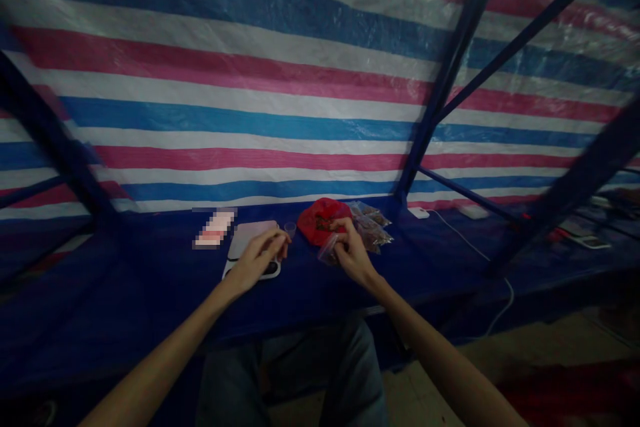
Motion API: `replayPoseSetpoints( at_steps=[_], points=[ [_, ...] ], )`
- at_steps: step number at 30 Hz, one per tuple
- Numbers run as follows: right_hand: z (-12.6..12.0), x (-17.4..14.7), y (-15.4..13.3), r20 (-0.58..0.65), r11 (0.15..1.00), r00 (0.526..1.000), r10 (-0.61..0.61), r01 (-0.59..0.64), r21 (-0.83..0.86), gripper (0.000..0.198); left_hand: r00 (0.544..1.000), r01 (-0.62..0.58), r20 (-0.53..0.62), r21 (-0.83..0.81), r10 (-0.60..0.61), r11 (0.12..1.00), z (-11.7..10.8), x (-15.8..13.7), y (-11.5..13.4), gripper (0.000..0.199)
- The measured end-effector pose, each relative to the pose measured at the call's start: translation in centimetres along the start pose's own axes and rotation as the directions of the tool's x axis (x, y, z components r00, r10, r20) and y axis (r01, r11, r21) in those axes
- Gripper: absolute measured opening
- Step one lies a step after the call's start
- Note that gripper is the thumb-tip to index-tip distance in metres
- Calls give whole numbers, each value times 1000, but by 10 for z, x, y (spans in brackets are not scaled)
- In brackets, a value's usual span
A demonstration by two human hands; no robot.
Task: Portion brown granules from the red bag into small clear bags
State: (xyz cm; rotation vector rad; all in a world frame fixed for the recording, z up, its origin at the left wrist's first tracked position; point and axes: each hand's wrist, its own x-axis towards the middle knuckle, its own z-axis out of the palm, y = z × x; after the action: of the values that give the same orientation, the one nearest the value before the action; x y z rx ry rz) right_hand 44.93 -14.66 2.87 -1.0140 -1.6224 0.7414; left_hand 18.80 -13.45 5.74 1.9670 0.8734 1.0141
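Note:
My left hand [259, 255] rests over a small digital scale [249, 236] on the dark blue table, fingers curled near a tiny clear cup [290, 229]; whether they touch the cup is unclear. My right hand [350, 250] pinches a small clear plastic bag [329, 248] just in front of a red bag [320, 219] holding dark material. Several filled clear packets [373, 225] lie to the right of the red bag.
A striped red, white and blue tarp [250, 80] hangs behind the table. Dark blue metal frame bars [450, 73] rise at right and left. A white charger and cable [450, 227] run along the table's right side. A phone [590, 240] lies far right.

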Motion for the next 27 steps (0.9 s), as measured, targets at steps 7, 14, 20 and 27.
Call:
replayPoseSetpoints(
  at_steps=[7, 14, 20, 27],
  points=[
    [43, 6, -19, 159, 966, 986, -44, 1, 259, 33, 988, 113, 128, -186, -90, 976, 32, -6, 10, 33],
    [52, 31, -9, 265, 934, 963, -39, -59, 353, 37, 967, 214, 202, -331, -153, 919, 22, -4, 3, 37],
    [63, 65, 3, 25, 981, 981, -193, 193, 32, 24, 964, 267, 124, -388, -237, 882, 12, 24, -17, 39],
    [79, 89, 19, 32, 996, 996, -84, 83, 22, 32, 958, 284, 113, -249, -263, 926, -12, 54, -47, 34]
  ],
)
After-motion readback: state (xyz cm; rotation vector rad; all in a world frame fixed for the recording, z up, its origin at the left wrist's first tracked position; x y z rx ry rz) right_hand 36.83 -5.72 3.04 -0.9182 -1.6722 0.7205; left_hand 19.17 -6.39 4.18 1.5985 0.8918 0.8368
